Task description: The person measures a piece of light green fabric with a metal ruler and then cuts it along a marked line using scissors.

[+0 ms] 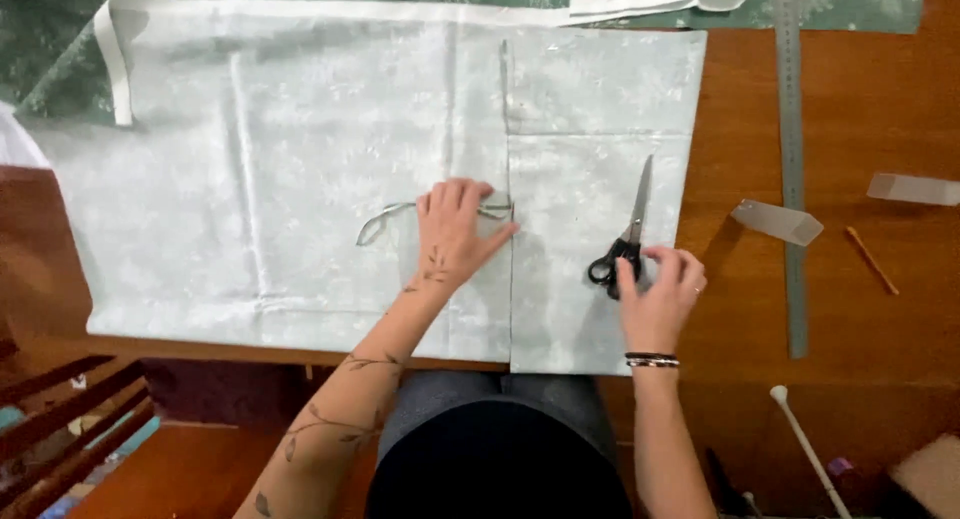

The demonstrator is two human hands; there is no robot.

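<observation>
While the left hand [455,229] lies flat with fingers spread, pinning a pale green patterned fabric [300,179] and a thin loop of fabric tie [385,219] to the wooden table [880,129], the right hand [660,294] rests beside black-handled scissors [625,241] on the cloth, fingers loosely curled and grasping nothing. Soft, light and limp, the fabric probably shifts unless pressed flat; the rigid scissors are best taken by the handle loops. A metal ruler [792,159] lies to the right.
</observation>
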